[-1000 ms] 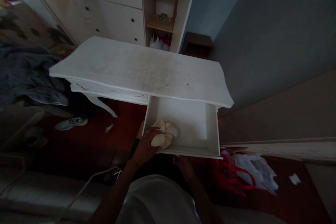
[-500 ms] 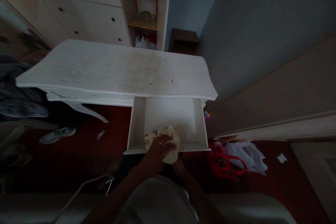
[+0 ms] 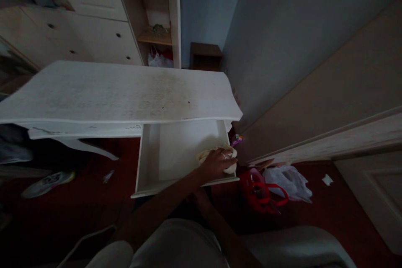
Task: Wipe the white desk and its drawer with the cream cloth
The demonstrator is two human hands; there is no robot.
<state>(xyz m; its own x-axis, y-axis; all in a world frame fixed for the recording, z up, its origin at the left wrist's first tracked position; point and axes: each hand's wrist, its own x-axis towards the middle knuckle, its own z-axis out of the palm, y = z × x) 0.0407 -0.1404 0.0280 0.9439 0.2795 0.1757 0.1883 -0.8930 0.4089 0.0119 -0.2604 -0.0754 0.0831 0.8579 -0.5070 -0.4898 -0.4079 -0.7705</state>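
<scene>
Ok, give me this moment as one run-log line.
left hand: grips cloth, front right corner inside drawer | right hand: below drawer front, grip unclear | drawer: open under white desk | red bag: beside drawer

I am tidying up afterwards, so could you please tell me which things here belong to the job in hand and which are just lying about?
In use: left hand, the cream cloth it presses down, the open drawer, the white table.
Lying about: red-handled bag, white plastic bag, shoe, paper scrap, all on the floor.
</scene>
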